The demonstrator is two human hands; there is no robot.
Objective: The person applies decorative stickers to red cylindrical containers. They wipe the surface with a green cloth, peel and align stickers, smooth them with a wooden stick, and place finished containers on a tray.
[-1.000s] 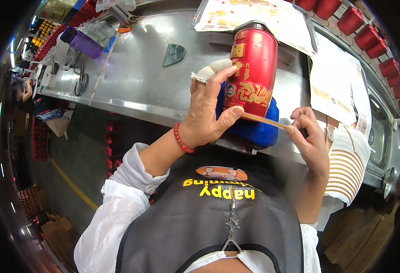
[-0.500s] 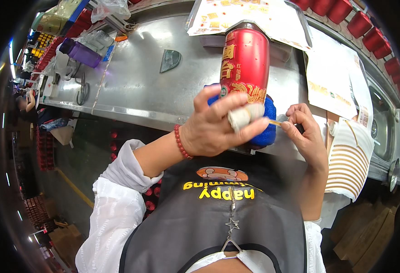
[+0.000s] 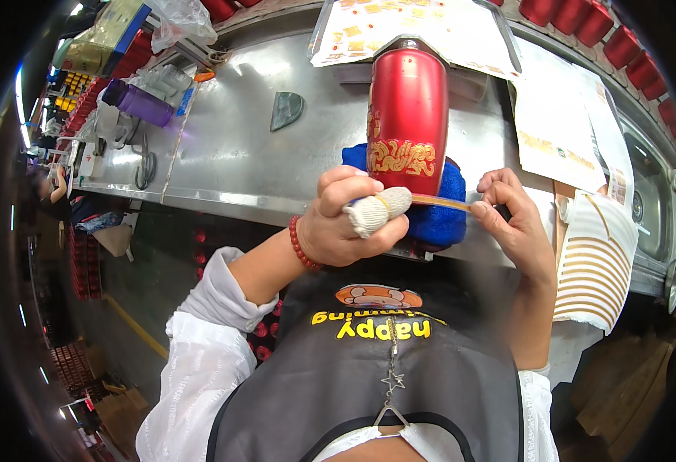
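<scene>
A tall red cylinder with gold patterning (image 3: 407,115) lies on a blue cloth pad (image 3: 439,202) at the near edge of a steel table (image 3: 238,154). My left hand (image 3: 345,223), with a white cloth cot on the thumb, is closed at the cylinder's near end and pinches one end of a thin gold strip (image 3: 439,202). My right hand (image 3: 511,223) pinches the strip's other end, holding it stretched level across the cylinder's base. A red bead bracelet (image 3: 298,242) circles my left wrist.
Printed paper sheets (image 3: 561,115) lie at the back and right of the table. A purple bottle (image 3: 139,104), scissors (image 3: 145,165) and a dark triangular piece (image 3: 285,109) sit at left. A gold-striped white stack (image 3: 595,266) is at right. Red cylinders (image 3: 607,31) line the far edge.
My left hand came down from the cylinder's side to its near end, and the strip, slanted before, is now level. The cylinder has turned, its gold pattern now facing up.
</scene>
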